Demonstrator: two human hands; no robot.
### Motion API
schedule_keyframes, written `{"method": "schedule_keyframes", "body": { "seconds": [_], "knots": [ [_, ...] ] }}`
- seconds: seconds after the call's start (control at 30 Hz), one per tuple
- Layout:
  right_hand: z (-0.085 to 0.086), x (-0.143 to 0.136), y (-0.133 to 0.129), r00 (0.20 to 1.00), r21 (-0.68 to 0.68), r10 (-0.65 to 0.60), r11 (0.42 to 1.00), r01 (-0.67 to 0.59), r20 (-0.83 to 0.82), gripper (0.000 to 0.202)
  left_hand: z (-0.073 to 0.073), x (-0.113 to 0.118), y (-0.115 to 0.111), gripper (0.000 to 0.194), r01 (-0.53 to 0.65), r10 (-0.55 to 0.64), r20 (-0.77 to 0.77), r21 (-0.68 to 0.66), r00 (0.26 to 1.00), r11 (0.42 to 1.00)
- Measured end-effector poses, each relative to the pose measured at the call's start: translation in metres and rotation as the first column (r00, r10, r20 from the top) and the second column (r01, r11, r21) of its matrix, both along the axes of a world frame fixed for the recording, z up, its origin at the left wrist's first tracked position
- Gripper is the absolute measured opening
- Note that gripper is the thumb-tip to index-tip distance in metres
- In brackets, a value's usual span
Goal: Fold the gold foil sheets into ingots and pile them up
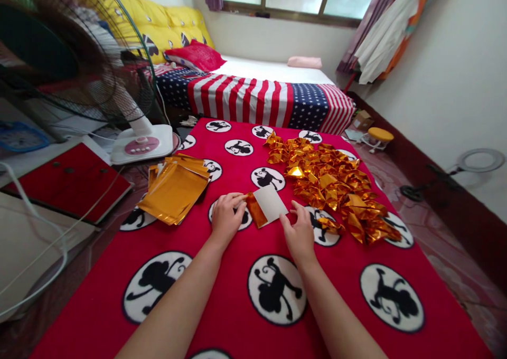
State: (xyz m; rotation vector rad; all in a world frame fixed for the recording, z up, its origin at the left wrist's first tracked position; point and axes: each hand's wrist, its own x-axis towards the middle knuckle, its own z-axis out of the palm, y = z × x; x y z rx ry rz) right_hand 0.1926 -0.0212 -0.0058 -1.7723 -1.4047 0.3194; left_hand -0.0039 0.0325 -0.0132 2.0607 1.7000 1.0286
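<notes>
Hands apart, sheet between them, flat on the red cloth (222,306). Left hand (226,217): fingertips on the sheet's 9 o'clock edge, probably steadying it; can't tell if finger and thumb pinch it. Right hand (300,232): thumb and index parted at the 3 o'clock corner, likely to keep that side in reach; firm contact unclear. Cloth gives it a flat backing. Foil stack (174,190) at 10 o'clock, near left-hand side; folded foil pieces (325,174) heaped at 2 o'clock, which leaves the middle as working room, I'd judge. Gold-and-white sheet (271,205) lies at 3 o'clock from left hand, 10 o'clock from right.
</notes>
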Motion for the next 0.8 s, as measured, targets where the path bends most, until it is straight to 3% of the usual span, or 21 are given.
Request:
{"method": "schedule_keyframes", "body": {
  "seconds": [0.13, 0.27, 0.43, 0.53, 0.6, 0.67, 0.77, 0.8],
  "knots": [
    [0.003, -0.001, 0.015, 0.996, -0.092, -0.035, 0.995, 0.042, 0.078, 0.054, 0.0, 0.0, 0.0, 0.026, 0.006, -0.006, 0.015, 0.009, 1.0, 1.0],
    [0.002, -0.009, 0.011, 0.997, -0.119, -0.073, 0.99, 0.075, 0.023, 0.055, 0.001, 0.0, 0.0, 0.037, -0.032, 0.03, 0.112, 0.019, 0.993, 0.999],
    [-0.006, -0.01, 0.007, 0.996, -0.08, -0.088, 0.993, 0.085, -0.03, 0.049, 0.003, 0.0, -0.003, 0.044, -0.028, 0.023, 0.159, 0.029, 0.987, 0.999],
    [-0.006, -0.01, 0.004, 0.995, 0.054, -0.085, 0.995, 0.088, -0.052, 0.042, 0.002, 0.0, -0.004, 0.048, -0.032, 0.028, 0.113, 0.034, 0.993, 0.999],
    [-0.003, -0.013, -0.001, 0.999, 0.186, -0.031, 0.982, 0.035, -0.026, 0.034, 0.002, 0.0, -0.005, 0.048, -0.034, 0.03, 0.115, 0.029, 0.993, 0.999],
    [0.003, -0.02, -0.008, 0.995, 0.252, 0.088, 0.963, -0.1, 0.056, 0.028, 0.002, 0.0, -0.005, 0.047, -0.043, 0.038, 0.148, 0.029, 0.988, 0.999],
    [0.01, -0.038, -0.015, 0.928, 0.121, 0.293, 0.938, -0.326, 0.23, 0.037, 0.003, -0.001, -0.007, 0.044, -0.049, 0.042, 0.223, 0.026, 0.974, 0.998],
    [0.011, -0.044, -0.016, 0.91, 0.077, 0.319, 0.934, -0.349, 0.265, 0.043, 0.003, -0.002, -0.007, 0.043, -0.04, 0.035, 0.258, 0.015, 0.966, 0.999]
  ]
}}
